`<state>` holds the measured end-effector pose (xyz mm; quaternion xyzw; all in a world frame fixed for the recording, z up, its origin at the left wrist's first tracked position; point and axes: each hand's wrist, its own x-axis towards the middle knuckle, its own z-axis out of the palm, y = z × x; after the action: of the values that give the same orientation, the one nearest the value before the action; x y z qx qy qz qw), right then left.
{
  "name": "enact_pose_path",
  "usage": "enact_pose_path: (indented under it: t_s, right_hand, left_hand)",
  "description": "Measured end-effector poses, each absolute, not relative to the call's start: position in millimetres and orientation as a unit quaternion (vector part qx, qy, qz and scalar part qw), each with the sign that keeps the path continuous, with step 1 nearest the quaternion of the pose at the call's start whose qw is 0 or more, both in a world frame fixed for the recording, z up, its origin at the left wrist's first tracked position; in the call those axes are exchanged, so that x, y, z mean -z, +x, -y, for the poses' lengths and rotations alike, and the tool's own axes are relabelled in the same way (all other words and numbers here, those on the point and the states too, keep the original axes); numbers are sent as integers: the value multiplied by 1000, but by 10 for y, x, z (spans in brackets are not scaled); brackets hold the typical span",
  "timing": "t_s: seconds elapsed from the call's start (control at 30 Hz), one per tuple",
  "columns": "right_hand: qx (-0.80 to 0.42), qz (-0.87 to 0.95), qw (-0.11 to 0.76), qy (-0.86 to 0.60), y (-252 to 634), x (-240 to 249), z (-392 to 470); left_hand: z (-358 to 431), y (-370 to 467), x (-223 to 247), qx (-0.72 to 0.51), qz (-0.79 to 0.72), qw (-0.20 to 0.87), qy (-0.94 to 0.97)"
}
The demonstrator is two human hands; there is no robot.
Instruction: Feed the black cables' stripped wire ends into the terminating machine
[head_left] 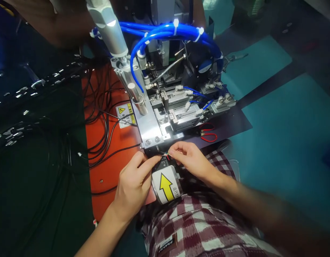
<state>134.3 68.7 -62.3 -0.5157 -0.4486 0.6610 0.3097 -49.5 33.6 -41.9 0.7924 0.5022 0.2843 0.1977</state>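
Item: thin wires (pixel 166 154), a small bunch with a bit of red and a bright end, located at the near edge of the machine (pixel 149 130), between the fingertips of both hands. The separate strands are too small to count.

Item: right hand (pixel 190 157), thumb and forefinger brought together in a fine pinch on the wires, the other fingers curled.

Item: left hand (pixel 134 178), fingertips at the same wires from the opposite side, close to the right hand's. Whether they are pressed shut on them cannot be told.

Item: white label (pixel 156 180) with a yellow arrow, on a rounded part just below the fingers, on the person's side.

Item: blue tubes (pixel 165 32), bundled with white ties, arching over the machine.

Item: red-handled tool (pixel 209 137), beside the machine, on the right; neither hand touches it.

Item: black cables (pixel 107 121), looped over the orange board (pixel 108 178) left of the machine, near a warning label (pixel 125 116).

Item: checked cloth (pixel 202 214), below the hands.

Condition, by judgement: close two-handed handling of the wires; such fine strands call for small finger movements, a light pinch and a steady left hand.
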Motion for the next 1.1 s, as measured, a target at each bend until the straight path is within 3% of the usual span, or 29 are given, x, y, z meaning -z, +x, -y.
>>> enact_pose_path:
  t_s: [0.8, 1.0, 1.1]
  right_hand:
    - [-650, 460, 320, -513, 1331, 696, -647]
    - [-577, 520, 347, -525, 1333, 750, -597]
    - [-619, 485, 334, -520, 1330, 730, -613]
  left_hand:
    - [-299, -485, 465, -220, -493, 115, 834]
    - [-298, -487, 465, -219, -496, 118, 832]
    - [-296, -484, 462, -221, -496, 118, 831]
